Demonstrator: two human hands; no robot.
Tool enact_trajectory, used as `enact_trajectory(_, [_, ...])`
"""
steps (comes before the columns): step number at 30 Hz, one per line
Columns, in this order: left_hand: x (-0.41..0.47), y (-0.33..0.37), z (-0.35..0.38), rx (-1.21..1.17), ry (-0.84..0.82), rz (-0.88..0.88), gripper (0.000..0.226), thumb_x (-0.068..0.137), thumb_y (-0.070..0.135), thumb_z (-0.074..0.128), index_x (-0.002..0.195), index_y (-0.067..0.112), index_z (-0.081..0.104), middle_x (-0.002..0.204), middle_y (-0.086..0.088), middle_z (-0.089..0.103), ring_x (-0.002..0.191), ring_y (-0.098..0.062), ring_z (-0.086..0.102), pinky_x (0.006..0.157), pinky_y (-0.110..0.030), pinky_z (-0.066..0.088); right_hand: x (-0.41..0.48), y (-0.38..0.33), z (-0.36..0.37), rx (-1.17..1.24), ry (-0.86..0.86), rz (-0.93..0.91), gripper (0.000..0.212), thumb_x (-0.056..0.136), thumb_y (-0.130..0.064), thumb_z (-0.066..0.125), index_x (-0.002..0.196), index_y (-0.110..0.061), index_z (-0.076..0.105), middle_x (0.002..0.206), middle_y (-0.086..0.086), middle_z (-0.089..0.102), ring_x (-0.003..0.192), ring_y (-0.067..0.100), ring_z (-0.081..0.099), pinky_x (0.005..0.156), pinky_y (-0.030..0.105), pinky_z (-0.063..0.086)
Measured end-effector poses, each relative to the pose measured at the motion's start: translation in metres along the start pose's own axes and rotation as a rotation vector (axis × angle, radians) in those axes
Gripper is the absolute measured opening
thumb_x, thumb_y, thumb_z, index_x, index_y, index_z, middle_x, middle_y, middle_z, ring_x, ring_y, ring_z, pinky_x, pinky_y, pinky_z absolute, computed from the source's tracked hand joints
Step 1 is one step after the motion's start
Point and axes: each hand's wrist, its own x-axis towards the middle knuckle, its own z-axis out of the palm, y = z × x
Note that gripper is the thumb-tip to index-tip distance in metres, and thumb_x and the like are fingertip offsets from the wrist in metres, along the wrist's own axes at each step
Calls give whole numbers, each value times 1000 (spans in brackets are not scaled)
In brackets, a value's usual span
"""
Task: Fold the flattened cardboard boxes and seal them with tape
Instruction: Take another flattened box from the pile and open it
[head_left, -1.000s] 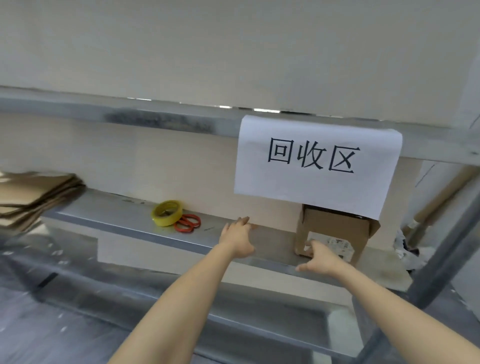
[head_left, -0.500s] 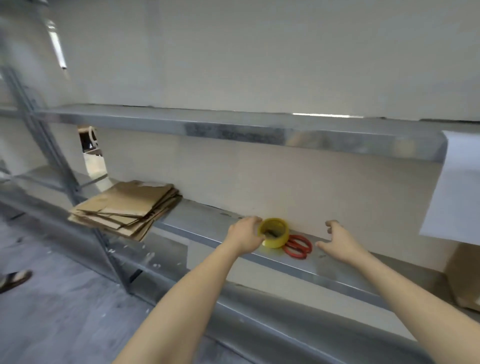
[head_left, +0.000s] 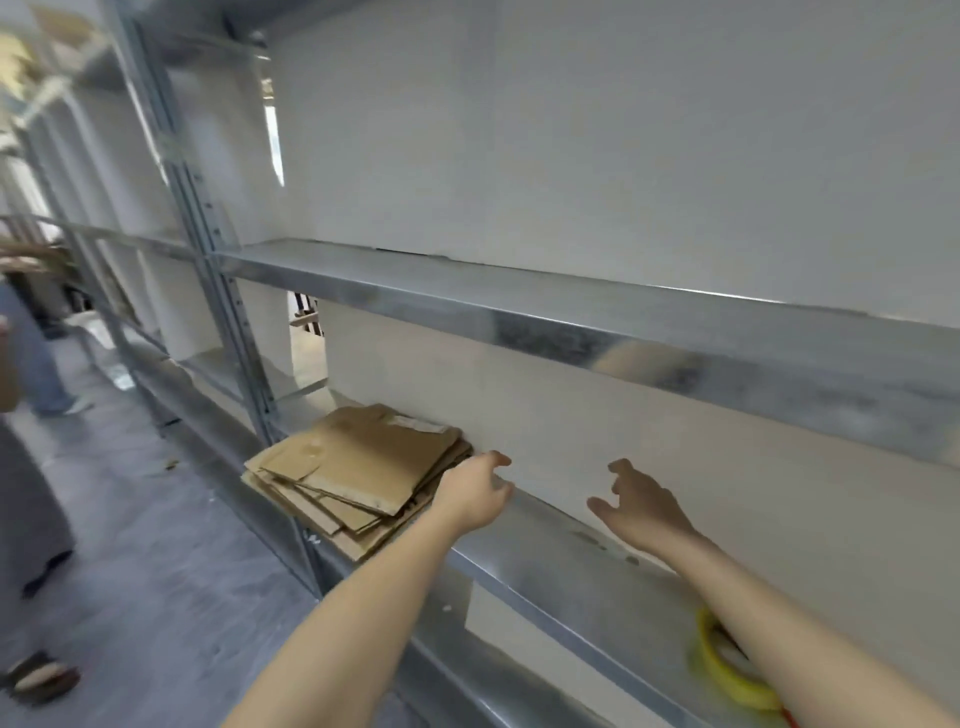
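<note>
Grey metal shelf (head_left: 561, 545) along a pale wall: one stack of flattened brown cardboard boxes (head_left: 353, 467) at its left end, one yellow tape roll (head_left: 727, 670) far right, half under your forearm. Both hands are empty: your left hand (head_left: 475, 493) is loosely spread just beside the stack's edge, your right hand (head_left: 641, 512) open above the shelf.

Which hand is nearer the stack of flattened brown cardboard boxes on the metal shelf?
Left. The left hand is at the right edge of the stack of flattened brown cardboard boxes; the right hand hovers farther right, over the metal shelf.
</note>
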Motion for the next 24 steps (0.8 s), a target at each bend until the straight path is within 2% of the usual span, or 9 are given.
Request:
enact_trajectory(5, [48,-65,-29,7,43,-75,40,88,33,55,127,23,56,131,-2,58,123,-25,52,100,-35,42,67,-56,41,-3,-96,-123,60,93,-40,57,142,-14,33,130,7,53,123,24,51,100,32,40])
enact_trajectory(10, [104,-148,-57,58,27,-169,49,91,35,52,137,17,47,139,-7,52,127,-29,48,103,-38,41,127,-110,87,14,-141,-157,60,94,-38,56,142,-11,33,127,11,55,119,26,52,95,31,40])
enact_trajectory(14, [138,-212,-69,120,-6,-207,51,96,34,49,142,15,40,145,-9,44,132,-30,43,106,-41,38,159,-149,130,115,-157,-124,70,93,-41,56,148,-18,20,117,10,60,110,28,58,88,34,47])
enact_trajectory(18, [166,-272,-76,205,-64,-277,60,96,42,50,145,11,34,149,-12,36,136,-31,37,108,-41,36,187,-178,168,104,-163,-82,72,90,-51,57,146,-17,27,132,9,55,118,26,55,94,34,46])
enact_trajectory(21, [175,-302,-85,281,-78,-361,80,91,56,52,148,9,24,153,-15,28,138,-33,33,110,-42,34,200,-192,187,45,-197,-27,82,86,-59,56,147,-12,28,147,9,42,132,26,44,104,36,41])
enact_trajectory(24, [184,-328,-94,344,-188,-403,95,87,63,53,153,10,9,159,-17,12,145,-36,17,116,-45,22,211,-201,198,-26,-229,25,91,81,-61,60,149,-11,25,154,11,30,140,28,31,109,39,36])
